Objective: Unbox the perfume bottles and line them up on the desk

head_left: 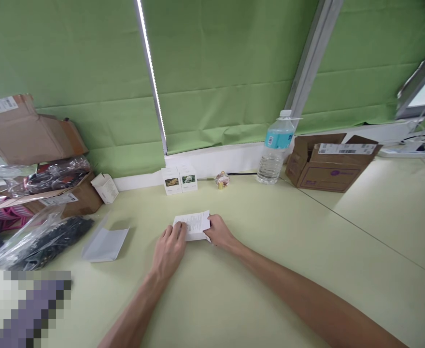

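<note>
A small white box (195, 223) with fine printed text on its upper face lies on the pale green table in front of me. My left hand (170, 245) is closed on its left end, fingers over the printed face. At the opposite end, my right hand (220, 232) has its fingers closed on the box's edge, where a white flap sticks out below. What is inside the box is hidden. Behind it stand two white boxes (179, 180) with flower pictures, and a small round ornate bottle (222, 180) with a gold-coloured piece in front.
A translucent folded sleeve (107, 244) lies to the left, near a plastic bag (49, 239) of dark items. Cardboard boxes (35, 130) are stacked at far left. A large water bottle (275, 150) and an open carton (330, 166) stand at back right.
</note>
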The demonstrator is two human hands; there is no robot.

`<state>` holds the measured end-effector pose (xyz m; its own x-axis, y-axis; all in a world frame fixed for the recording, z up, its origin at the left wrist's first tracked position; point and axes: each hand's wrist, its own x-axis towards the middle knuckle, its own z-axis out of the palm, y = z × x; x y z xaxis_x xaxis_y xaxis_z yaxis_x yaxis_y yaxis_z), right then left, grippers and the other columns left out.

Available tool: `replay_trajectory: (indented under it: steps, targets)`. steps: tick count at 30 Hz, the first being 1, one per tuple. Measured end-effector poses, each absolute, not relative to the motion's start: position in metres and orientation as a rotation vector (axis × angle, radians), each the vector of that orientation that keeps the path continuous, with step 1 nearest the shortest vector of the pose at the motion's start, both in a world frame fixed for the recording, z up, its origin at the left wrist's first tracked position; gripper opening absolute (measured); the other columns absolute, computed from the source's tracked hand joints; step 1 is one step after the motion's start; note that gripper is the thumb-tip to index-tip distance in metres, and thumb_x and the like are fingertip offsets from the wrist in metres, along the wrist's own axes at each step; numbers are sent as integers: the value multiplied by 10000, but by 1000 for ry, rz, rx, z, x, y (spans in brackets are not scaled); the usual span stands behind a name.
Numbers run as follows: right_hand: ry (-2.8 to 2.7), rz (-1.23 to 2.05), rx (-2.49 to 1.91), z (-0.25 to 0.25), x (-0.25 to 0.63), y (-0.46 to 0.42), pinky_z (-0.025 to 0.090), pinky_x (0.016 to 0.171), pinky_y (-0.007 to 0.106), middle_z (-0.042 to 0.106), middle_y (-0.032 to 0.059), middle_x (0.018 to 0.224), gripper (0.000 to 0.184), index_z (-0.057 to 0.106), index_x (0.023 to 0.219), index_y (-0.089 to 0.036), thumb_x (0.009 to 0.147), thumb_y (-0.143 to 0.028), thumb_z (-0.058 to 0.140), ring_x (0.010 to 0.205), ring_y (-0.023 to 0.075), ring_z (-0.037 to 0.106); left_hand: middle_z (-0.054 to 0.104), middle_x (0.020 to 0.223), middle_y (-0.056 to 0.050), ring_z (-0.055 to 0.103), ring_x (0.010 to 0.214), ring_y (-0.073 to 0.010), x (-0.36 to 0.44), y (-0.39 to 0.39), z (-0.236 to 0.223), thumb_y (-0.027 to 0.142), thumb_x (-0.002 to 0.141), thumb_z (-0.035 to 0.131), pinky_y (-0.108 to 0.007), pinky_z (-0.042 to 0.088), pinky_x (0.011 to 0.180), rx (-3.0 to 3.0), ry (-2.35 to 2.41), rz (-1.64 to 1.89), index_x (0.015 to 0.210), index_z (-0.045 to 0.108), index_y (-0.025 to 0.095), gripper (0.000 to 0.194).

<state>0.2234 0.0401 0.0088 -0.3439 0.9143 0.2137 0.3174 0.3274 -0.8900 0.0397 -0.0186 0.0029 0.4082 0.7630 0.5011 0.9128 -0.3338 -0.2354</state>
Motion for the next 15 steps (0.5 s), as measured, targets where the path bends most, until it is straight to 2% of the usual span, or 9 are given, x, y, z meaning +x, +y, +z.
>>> replay_trajectory:
  steps: [8, 11, 15]
  targets:
    - [-1858, 960, -1135, 14, 221, 46, 291, 417, 176, 494, -22, 538, 163, 609, 586, -107, 616, -163, 459, 485, 94, 430, 590, 1159, -95, 583, 942, -240, 36, -16, 11, 61, 804, 489, -383, 504, 779, -2234, -1479, -502, 1208, 492, 197, 427]
    - [-1877, 910, -1146, 24, 223, 45, 352, 469, 183, 581, -1, 589, 180, 680, 641, -96, 642, -172, 517, 554, 127, 523, 598, 1138, -92, 583, 931, -239, 33, -14, 13, 70, 809, 490, -383, 499, 776, -2230, -1507, -502, 1190, 501, 195, 401]
    - [-1880, 920, -1080, 37, 229, 43, 424, 560, 197, 685, 31, 761, 200, 749, 750, -125, 669, -196, 580, 703, 163, 610, 605, 1112, -77, 577, 940, -233, 26, -12, 17, 89, 815, 493, -368, 492, 772, -2181, -1587, -476, 1148, 511, 194, 350]
